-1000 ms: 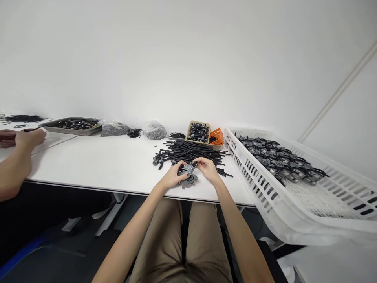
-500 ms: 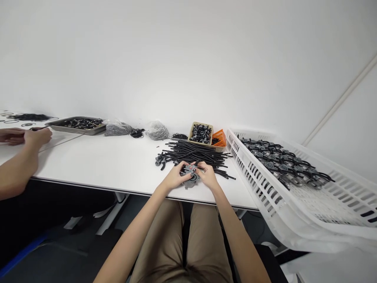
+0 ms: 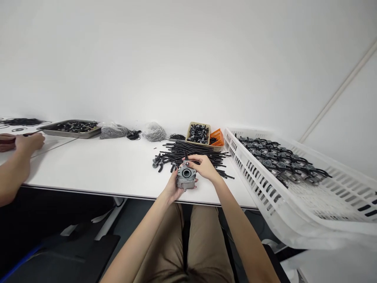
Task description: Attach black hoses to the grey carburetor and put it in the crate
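Two hands of a co-worker (image 3: 29, 143) are at the far left, bent around something dark too small to make out. Next come a metal tray (image 3: 88, 134) of small parts, a clear bag (image 3: 113, 131) and another clear bag (image 3: 154, 132). Left hand (image 3: 173, 188) cups a metal part (image 3: 186, 183) above the table's front edge, fingers curled around it, tips showing at its right side. The part's body sits upright, its round opening facing the wearer; a black tube (image 3: 185, 155) points up from its top, giving an upright long axis. Black hoses (image 3: 203, 149) lie behind. Right hand (image 3: 204, 166) has thumb and fingers nearly together at the tube's base; whether they pinch it, I cannot tell. Rightmost is a white crate (image 3: 266, 202) of similar parts.
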A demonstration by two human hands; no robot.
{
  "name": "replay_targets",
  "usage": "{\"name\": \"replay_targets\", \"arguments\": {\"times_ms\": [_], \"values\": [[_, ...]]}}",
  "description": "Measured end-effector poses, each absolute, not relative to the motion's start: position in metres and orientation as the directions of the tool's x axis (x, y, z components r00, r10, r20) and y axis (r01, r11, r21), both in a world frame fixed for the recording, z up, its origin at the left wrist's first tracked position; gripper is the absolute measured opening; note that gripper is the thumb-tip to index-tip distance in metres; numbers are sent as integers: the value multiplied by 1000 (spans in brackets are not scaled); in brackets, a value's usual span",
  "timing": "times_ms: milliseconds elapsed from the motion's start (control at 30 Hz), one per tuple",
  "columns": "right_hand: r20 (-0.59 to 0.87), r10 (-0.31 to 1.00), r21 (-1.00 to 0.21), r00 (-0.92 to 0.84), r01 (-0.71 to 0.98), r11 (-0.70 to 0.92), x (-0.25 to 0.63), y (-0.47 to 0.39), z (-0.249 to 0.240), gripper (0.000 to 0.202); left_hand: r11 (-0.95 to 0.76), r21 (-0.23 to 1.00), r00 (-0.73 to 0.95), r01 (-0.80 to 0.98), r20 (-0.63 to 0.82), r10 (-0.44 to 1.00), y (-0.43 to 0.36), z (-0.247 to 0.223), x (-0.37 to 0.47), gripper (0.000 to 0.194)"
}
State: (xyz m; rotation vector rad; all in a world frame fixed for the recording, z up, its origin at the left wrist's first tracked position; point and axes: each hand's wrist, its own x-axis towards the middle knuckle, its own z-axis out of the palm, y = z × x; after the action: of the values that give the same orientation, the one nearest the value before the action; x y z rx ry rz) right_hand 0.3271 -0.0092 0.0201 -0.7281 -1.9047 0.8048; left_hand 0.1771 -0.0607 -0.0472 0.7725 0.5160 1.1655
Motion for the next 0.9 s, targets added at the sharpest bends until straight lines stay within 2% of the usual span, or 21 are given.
{"name": "replay_targets", "arguments": {"times_ms": [67, 100, 167, 233, 467, 667, 900], "values": [[485, 825, -768, -288, 311, 560, 337, 10, 16, 28, 151, 751, 178, -643, -46, 983, -61, -45, 181, 63], [481, 862, -751, -161, 431, 500, 345, 20, 13, 26, 141, 746, 123, -651, -79, 989, -61, -43, 182, 58], [465, 885, -731, -15, 557, 394, 363, 39, 5, 21, 151, 738, 91, -657, -122, 988, -59, -39, 182, 51], [433, 901, -707, 38, 634, 313, 379, 53, -5, 13, 164, 724, 84, -670, -146, 986, -57, -36, 181, 47], [402, 916, -584, 8, 772, 250, 393, 62, -30, 8, 166, 716, 78, -678, -154, 985, -61, -35, 179, 49], [456, 890, -504, -23, 817, 279, 398, 65, -11, 11, 140, 745, 63, -652, -131, 989, -64, -34, 181, 44], [445, 892, -458, -82, 835, 306, 391, 69, -7, 21, 108, 771, 62, -628, -89, 994, -65, -35, 183, 44]]}}
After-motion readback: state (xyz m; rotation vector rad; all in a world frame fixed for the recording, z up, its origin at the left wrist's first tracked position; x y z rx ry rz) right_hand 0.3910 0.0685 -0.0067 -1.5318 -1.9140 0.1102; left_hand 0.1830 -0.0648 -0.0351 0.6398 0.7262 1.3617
